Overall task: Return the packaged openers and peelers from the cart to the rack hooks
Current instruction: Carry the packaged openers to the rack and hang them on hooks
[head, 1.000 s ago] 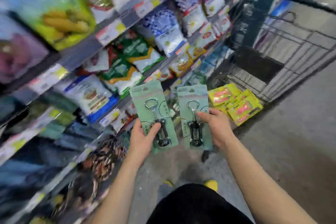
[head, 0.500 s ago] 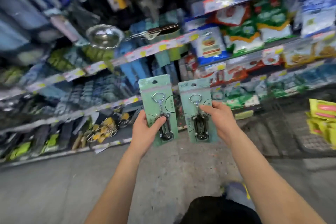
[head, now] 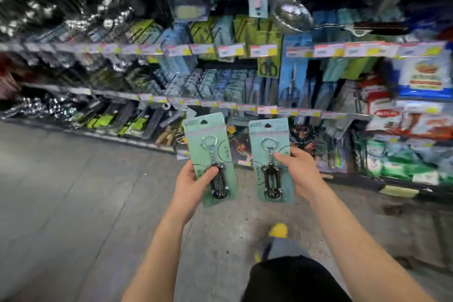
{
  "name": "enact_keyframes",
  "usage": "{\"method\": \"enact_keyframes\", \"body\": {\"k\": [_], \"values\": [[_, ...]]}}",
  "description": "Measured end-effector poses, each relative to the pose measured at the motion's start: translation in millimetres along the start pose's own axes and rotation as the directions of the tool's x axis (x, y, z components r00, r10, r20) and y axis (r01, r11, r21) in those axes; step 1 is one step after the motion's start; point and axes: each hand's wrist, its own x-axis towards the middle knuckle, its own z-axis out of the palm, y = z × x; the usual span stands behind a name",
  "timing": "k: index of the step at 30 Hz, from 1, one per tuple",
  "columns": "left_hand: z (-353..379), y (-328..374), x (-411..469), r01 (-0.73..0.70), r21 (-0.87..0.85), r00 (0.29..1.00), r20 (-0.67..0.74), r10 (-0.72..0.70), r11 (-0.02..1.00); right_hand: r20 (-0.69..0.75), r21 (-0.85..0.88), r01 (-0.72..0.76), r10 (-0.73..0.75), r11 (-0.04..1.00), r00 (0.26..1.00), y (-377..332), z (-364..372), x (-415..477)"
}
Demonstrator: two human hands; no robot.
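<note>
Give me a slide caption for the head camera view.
Each hand, left and right, holds a green carded opener before the blurred rack.

Two corkscrew packs (head: 212, 159) (head: 270, 159): matt green card, glossy clear plastic, shiny dark metal corkscrews; floor (head: 73, 191) rough grey concrete.

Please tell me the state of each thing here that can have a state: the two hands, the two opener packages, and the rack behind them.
left hand: closed on the left opener package, thumb across its front.
right hand: closed on the right opener package.
left opener package: sealed, held upright in the air, not hung.
right opener package: sealed, held upright, apart from the other.
rack: stocked with hanging packages, blurred.
</note>
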Motion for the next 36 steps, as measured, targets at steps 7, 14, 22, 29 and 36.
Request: {"method": "enact_keyframes", "body": {"k": [7, 14, 22, 29, 36], "values": [[-37.6, -3.8, 54.9, 0.067, -0.039, 0.998, -0.007, -0.068, 0.997, 0.041, -0.066, -0.028, 0.03, 0.997, 0.999, -1.1, 63.3, 54.2], [-56.1, 12.9, 140.6, 0.102, 0.016, 0.995, 0.014, -0.102, 0.995, 0.05, -0.02, -0.111, 0.112, 0.994, 0.993, -8.7, 128.4, 133.6], [-79.2, 5.5, 219.4, 0.148, 0.041, 0.988, 0.028, -0.149, 0.988, 0.012, 0.006, -0.24, 0.24, 0.971, 0.971, 0.6, 165.2, 196.8], [-95.7, -15.3, 271.4, 0.204, 0.113, 0.971, 0.101, -0.216, 0.972, -0.128, -0.053, -0.297, 0.289, 0.953, 0.949, 22.2, 189.8, 227.6], [-124.6, -58.0, 347.2, 0.183, 0.194, 0.93, 0.284, -0.234, 0.964, -0.249, 0.066, -0.279, 0.287, 0.958, 0.925, 60.0, 230.5, 274.4]]}}
